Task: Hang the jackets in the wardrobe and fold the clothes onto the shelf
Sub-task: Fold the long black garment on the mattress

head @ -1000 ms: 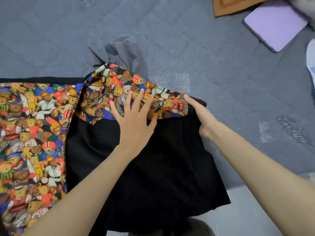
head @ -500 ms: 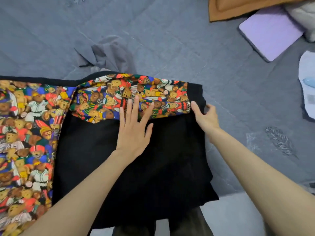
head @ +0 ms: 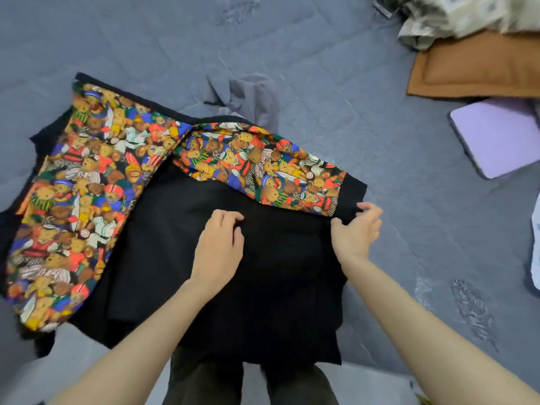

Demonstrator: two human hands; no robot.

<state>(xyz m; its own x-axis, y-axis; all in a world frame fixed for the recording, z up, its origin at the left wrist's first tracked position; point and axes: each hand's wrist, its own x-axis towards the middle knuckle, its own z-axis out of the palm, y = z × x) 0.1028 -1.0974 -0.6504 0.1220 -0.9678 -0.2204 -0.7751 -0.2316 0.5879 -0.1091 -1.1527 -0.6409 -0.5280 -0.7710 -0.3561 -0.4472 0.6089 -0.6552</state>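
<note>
Nearest the camera, the person's dark trousers [head: 204, 381] show at the bottom edge, against the grey bed cover [head: 365, 141]. Two bare forearms reach forward over a black jacket [head: 263, 273] lying spread on the cover. The left hand [head: 219, 249] rests on the black cloth near the middle, its fingers curled loosely under and close together. The right hand [head: 358, 229] pinches the black cuff of a folded-in sleeve [head: 263, 168] between thumb and fingers. That sleeve, and a wide panel [head: 79, 200] to the left, carry a bright teddy-bear print. Beyond the jacket lies a crumpled grey cloth [head: 248, 97]. Far right sit a lilac flat thing, perhaps a tablet [head: 496, 135], a brown padded garment [head: 473, 68] and a pale patterned cloth [head: 455, 16].
</note>
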